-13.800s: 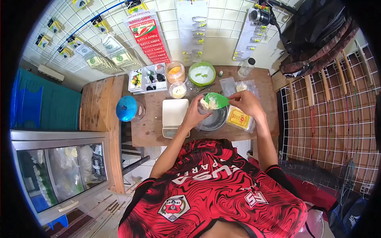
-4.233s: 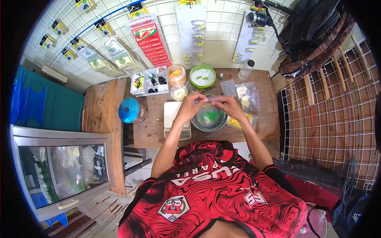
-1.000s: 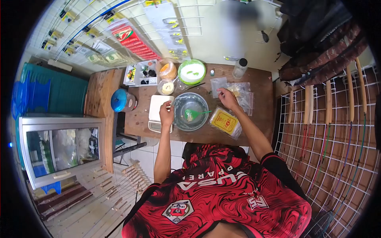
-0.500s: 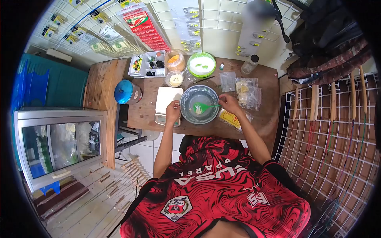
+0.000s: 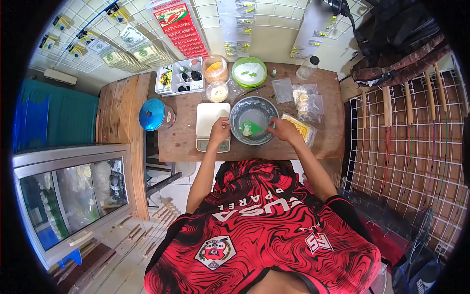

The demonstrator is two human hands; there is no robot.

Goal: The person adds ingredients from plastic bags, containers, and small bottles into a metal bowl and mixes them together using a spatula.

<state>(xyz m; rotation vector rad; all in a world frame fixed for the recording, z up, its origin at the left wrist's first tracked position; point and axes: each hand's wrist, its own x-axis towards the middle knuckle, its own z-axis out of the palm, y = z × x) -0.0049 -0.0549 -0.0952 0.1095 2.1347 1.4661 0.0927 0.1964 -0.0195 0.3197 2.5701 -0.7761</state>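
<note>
A grey basin stands on the wooden table with a green scoop lying inside it, some pale material on the scoop. My left hand is at the basin's left side, over the white scale, its fingers closed near the rim; what they hold, if anything, is too small to tell. At the basin's right rim, my right hand has its fingers pinched at the scoop's handle end. A yellow-labelled packet lies just beyond that hand, partly covered by it.
Behind the basin are a green bowl of white powder, a jar of orange material and a small tub. Clear bags and a bottle stand right. A blue-lidded jar and compartment box are left.
The clear plastic between both hands earlier is out of them. My right hand has come from beside the clear bags to the scoop's handle; my left hand remains by the basin's left side.
</note>
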